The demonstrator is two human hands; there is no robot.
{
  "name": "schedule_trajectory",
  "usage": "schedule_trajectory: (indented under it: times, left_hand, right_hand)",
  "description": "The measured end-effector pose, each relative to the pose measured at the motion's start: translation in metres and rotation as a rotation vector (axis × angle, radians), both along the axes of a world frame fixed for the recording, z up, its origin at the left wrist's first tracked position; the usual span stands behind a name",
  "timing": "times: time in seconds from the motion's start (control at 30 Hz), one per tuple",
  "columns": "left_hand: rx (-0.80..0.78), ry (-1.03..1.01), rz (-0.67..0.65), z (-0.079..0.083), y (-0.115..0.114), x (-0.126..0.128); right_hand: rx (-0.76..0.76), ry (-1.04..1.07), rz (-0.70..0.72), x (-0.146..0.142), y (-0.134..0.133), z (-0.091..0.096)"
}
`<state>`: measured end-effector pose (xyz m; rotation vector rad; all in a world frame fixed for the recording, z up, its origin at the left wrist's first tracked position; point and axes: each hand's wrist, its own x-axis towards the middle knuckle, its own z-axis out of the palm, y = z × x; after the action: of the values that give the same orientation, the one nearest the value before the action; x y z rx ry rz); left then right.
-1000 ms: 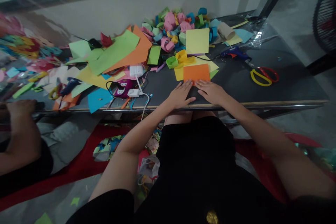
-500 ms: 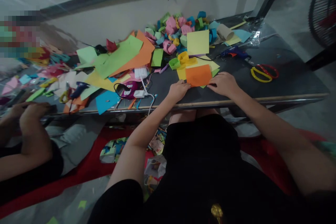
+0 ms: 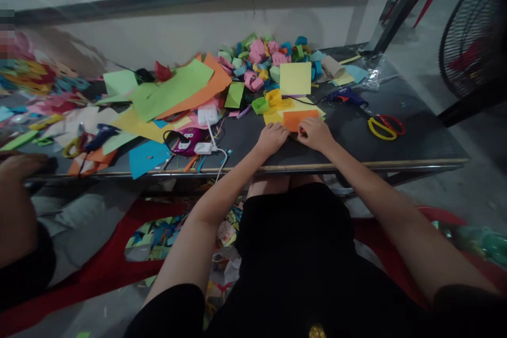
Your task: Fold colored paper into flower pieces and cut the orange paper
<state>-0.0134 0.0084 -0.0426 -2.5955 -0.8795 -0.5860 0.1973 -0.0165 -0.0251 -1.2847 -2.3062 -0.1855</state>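
An orange sheet of paper (image 3: pixel 297 119) lies at the table's front, over yellow papers (image 3: pixel 271 118). At its lower left corner my left hand (image 3: pixel 273 137) is closed on the edge. My right hand (image 3: pixel 316 133) pinches the near edge further right, fingers curled and close to the left ones. The near part of the sheet is hidden behind the fingers; less of it shows, and I cannot tell whether it is folded or rolled. Just behind sit a yellow paper piece (image 3: pixel 275 99) and a green paper piece (image 3: pixel 260 105).
Scissors (image 3: pixel 382 128) and a blue glue gun (image 3: pixel 348 96) lie to the right. A purple power socket (image 3: pixel 190 141) with white plugs is on the left, near large coloured sheets (image 3: pixel 170 92). Folded paper pieces (image 3: pixel 257 53) are heaped behind. Another person's arm (image 3: pixel 16 190) rests far left.
My right hand has moved left along the orange paper's near edge, closer to my left hand. Less of the orange paper shows. The view has shifted slightly right.
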Motion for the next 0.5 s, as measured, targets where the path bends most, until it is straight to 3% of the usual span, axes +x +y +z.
schedule_trajectory:
  times: [0.2, 0.5]
  left_hand:
    - [-0.004, -0.047, 0.007, -0.011, 0.004, 0.006]
    - [0.132, -0.139, -0.035, -0.014, 0.004, 0.003]
  right_hand:
    - [0.047, 0.167, 0.042, -0.002, 0.004, -0.01]
    - [0.094, -0.014, 0.1, -0.015, 0.011, -0.01]
